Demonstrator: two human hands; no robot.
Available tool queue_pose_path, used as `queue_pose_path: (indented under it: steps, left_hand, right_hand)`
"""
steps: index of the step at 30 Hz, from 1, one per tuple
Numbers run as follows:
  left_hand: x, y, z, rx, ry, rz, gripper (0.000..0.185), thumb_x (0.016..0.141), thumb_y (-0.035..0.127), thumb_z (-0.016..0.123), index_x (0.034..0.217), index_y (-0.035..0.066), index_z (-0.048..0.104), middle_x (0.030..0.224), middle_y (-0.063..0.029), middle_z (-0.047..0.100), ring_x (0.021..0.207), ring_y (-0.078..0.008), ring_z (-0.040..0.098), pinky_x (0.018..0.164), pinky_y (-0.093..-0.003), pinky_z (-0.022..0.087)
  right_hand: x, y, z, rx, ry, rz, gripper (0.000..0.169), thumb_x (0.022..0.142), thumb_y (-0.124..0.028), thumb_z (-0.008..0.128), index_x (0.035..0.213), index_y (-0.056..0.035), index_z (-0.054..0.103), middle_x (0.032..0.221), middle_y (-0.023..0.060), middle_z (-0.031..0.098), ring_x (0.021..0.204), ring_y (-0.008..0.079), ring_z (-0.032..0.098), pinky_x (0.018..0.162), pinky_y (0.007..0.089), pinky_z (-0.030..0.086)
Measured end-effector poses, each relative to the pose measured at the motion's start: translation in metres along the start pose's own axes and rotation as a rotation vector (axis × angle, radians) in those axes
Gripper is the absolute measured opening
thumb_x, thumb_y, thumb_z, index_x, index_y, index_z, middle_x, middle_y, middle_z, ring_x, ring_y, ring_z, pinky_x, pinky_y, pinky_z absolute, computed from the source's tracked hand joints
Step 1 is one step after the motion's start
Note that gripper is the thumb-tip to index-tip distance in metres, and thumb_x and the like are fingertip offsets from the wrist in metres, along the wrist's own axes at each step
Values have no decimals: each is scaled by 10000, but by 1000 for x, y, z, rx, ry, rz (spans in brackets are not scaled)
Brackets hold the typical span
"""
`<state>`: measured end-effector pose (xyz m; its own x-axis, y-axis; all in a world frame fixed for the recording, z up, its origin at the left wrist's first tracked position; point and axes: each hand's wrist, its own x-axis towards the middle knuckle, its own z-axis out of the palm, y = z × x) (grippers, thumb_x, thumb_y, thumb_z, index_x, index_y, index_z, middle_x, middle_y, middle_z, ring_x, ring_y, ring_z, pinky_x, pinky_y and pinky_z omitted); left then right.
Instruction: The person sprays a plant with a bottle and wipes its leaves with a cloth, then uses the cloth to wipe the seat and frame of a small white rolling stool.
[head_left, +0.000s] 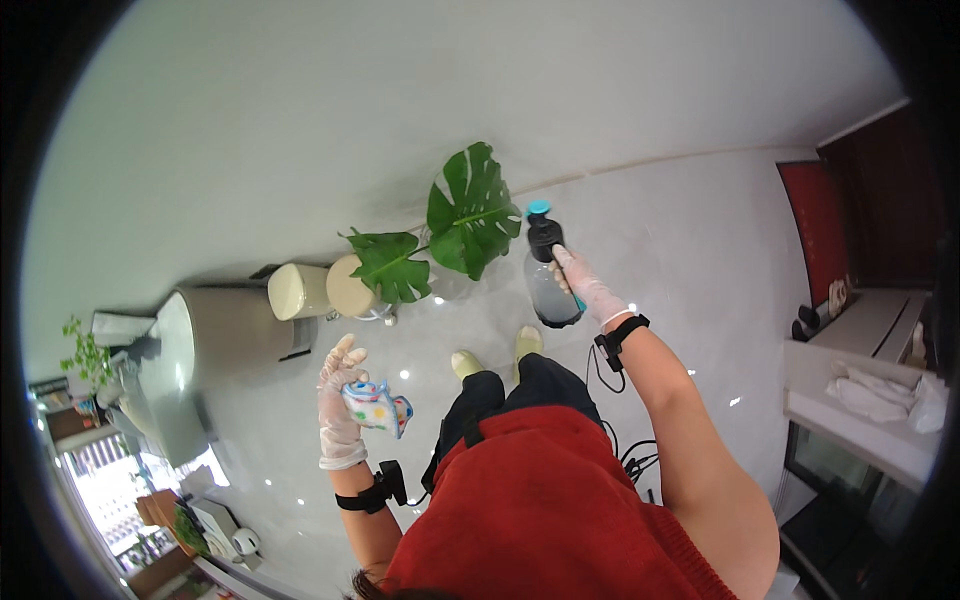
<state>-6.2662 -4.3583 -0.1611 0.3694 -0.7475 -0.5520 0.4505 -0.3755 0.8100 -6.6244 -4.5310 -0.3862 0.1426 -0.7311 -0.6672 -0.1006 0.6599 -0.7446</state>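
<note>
My left hand (343, 397), in a thin translucent glove, holds a white cloth with coloured dots and a blue edge (379, 409) against its palm, with the fingers partly spread. In my right hand (574, 274), gloved as well, is a spray bottle (555, 292) with a clear body, a black neck and a turquoise top. The bottle is held out over the grey floor. Beside it, to the left, spread the large green leaves of a monstera plant (474, 214). Liquid in the bottle cannot be told clearly.
A cream bin (298, 291) and a round beige stool or lid (351, 286) stand near the wall, beside a curved cabinet (232, 322). At the right are a cabinet with white plastic bags (874, 394) and a red mat (814, 225). Black cables (637, 461) hang by my right side.
</note>
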Motion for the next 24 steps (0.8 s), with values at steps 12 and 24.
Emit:
queue_pose_path:
  steps: [12, 24]
  left_hand:
    - [6, -16, -71, -95, 96, -27, 518, 720, -43, 492, 1234, -1, 547, 975, -81, 634, 672, -101, 554, 607, -200, 477]
    - [19, -9, -127, -186, 43, -7, 518, 720, -24, 499, 1236, -4, 543, 969, -84, 641, 665, -99, 557, 592, -206, 486]
  right_hand:
    - [1, 80, -10, -395, 16, 167, 464, 930, -524, 473, 823, -85, 575, 570, 10, 494, 450, 137, 466, 423, 308, 382]
    - [-21, 26, 133, -680, -221, 93, 442, 937, -497, 461, 895, -76, 588, 653, 17, 532, 556, 137, 511, 529, 301, 432]
